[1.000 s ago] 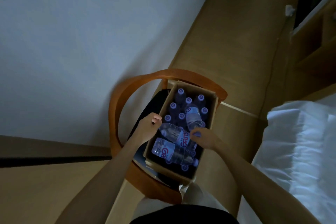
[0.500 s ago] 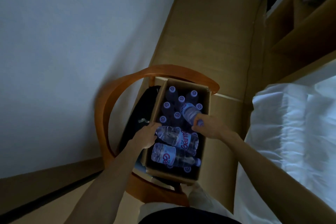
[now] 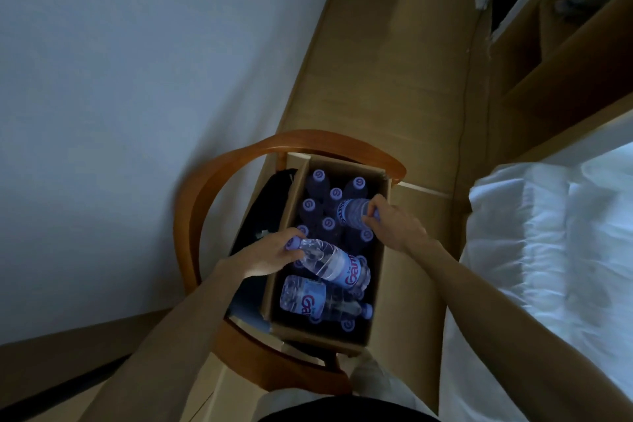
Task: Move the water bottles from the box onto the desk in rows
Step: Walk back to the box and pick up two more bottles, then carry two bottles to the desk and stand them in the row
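An open cardboard box (image 3: 380, 271) stands on a wooden chair and holds several water bottles with purple caps. Upright bottles (image 3: 319, 181) fill its far half. My left hand (image 3: 265, 255) grips the neck end of a bottle lying on its side (image 3: 334, 264). My right hand (image 3: 394, 221) grips the cap end of another lying bottle (image 3: 352, 212) on top of the upright ones. A third bottle (image 3: 315, 300) lies loose near the box's near end.
The chair's curved wooden back (image 3: 205, 195) rings the box on the left and far side. A white bed (image 3: 548, 267) lies to the right. A wooden floor strip (image 3: 394, 62) runs ahead, and wooden shelving (image 3: 565, 31) stands at the top right. A pale wall (image 3: 137, 79) is on the left.
My left hand moved from the box's left rim onto the neck of a lying bottle. My right hand shifted farther into the box and took hold of another bottle's cap end.
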`<state>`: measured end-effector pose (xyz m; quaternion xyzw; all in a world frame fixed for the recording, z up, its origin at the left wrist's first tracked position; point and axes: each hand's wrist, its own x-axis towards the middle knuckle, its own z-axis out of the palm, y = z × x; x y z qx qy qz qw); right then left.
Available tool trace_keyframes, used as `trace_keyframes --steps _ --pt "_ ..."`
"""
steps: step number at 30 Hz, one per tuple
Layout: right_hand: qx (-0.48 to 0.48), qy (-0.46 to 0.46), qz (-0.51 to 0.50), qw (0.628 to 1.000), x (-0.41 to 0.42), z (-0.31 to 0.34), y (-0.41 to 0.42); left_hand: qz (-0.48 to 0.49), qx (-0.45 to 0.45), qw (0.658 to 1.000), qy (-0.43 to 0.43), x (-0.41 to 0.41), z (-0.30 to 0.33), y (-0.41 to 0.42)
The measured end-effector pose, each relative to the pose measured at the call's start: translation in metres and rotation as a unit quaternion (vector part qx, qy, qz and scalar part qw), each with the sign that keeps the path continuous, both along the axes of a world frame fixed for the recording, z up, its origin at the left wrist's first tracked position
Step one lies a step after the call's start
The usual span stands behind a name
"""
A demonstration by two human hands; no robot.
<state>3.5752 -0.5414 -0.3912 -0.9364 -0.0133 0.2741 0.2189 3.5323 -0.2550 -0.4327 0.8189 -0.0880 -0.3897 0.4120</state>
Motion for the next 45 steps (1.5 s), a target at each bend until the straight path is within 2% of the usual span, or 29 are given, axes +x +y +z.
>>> trace_keyframes --steps 4,7,10,16,19,23,26,29,32,35,45 --pt "-0.008 -0.014 0.003 1.0 -0.004 0.003 0.0 0.086 -0.045 0.994 -0.05 -0.005 0.011 -0.032" --pt "0.001 -0.016 -0.018 1.0 -0.005 0.004 -0.001 0.1 0.01 0.989 -0.112 -0.009 0.01 -0.06" --pt "0.001 -0.028 -0.02 0.999 -0.006 0.002 -0.003 0.122 0.048 0.982 -0.133 -0.009 0.012 -0.081" --pt "0.05 -0.1 0.005 0.994 0.009 0.004 -0.013 0.083 0.122 0.972 -0.184 -0.003 0.028 -0.093" --pt "0.047 -0.183 0.041 0.981 0.019 0.014 -0.018 0.126 0.161 0.953 -0.222 -0.007 0.048 -0.087" --pt "0.058 -0.231 0.085 0.968 0.033 0.034 -0.02 0.199 0.178 0.928 -0.261 -0.008 0.083 -0.076" --pt "0.079 -0.257 0.124 0.955 0.043 0.05 -0.019 0.255 0.189 0.899 -0.301 -0.009 0.108 -0.068" --pt "0.077 -0.32 0.133 0.935 0.051 0.07 -0.011 0.291 0.217 0.868 -0.338 -0.014 0.136 -0.059" --pt "0.072 -0.382 0.143 0.91 0.057 0.094 0.005 0.324 0.291 0.813 -0.386 -0.024 0.163 -0.05" --pt "0.06 -0.391 0.175 0.901 0.061 0.12 0.024 0.35 0.332 0.767 -0.422 -0.039 0.19 -0.042" --pt "0.151 -0.438 0.268 0.845 0.026 0.19 0.105 0.447 0.384 0.68 -0.437 -0.129 0.268 -0.009"
